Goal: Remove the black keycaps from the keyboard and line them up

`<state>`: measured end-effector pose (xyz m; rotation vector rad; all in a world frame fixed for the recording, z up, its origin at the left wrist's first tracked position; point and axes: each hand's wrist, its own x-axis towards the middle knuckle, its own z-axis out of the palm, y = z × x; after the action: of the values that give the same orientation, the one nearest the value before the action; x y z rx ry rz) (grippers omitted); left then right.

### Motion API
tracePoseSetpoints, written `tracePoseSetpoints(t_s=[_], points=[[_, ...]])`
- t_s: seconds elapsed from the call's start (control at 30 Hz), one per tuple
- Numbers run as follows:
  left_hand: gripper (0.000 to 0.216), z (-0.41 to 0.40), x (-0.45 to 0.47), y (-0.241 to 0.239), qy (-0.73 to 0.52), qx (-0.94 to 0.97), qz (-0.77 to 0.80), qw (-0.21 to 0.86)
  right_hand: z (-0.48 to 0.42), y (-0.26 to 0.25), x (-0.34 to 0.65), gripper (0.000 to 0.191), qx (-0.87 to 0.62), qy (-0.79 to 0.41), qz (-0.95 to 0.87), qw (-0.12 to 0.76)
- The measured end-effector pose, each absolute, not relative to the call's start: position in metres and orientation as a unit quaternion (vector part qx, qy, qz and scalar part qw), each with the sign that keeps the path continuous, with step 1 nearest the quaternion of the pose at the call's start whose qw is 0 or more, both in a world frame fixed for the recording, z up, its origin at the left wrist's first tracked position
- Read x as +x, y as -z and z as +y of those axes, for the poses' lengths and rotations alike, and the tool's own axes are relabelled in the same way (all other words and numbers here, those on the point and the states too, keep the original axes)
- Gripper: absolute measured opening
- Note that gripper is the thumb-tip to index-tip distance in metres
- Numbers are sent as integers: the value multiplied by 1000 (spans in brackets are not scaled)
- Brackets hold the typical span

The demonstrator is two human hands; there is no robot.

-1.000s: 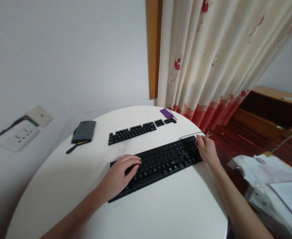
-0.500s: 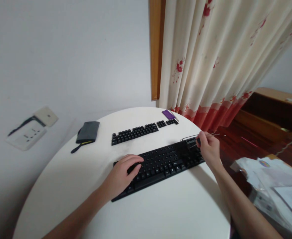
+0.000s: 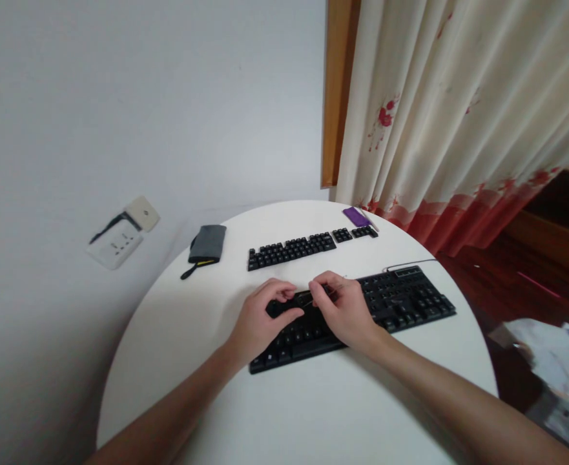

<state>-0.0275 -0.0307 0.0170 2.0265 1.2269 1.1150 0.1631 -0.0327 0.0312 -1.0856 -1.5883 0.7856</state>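
A black keyboard lies at a slant on the white round table, with several of its keycaps off. Over its left half my right hand is closed in a pinch around a thin wire tool that looks like a keycap puller. My left hand hovers beside it with thumb and fingers apart, close to the wire ends, and nothing shows in its grasp. Behind the keyboard, rows of loose black keycaps are lined up, with smaller groups of keycaps to their right.
On the table, a grey pouch with a dark strap lies at the back left. A purple cloth and a thin stick are at the back right. White plastic bags sit beyond the right edge, near the curtain.
My right hand has moved left with the wire tool, from the keyboard's right end to beside my left hand. The left hand has opened its fingers more. The view has turned left.
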Motion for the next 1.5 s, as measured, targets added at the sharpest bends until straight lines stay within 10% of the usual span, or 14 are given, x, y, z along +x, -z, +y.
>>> tracePoseSetpoints(t_s=[0.93, 1.5], points=[[9, -35, -22, -20, -407, 770, 428, 240, -28, -11, 159, 35, -410, -571, -494, 512], [11, -33, -25, -20, -403, 759, 455, 232, -36, -19, 180, 20, -363, -277, -795, 399]])
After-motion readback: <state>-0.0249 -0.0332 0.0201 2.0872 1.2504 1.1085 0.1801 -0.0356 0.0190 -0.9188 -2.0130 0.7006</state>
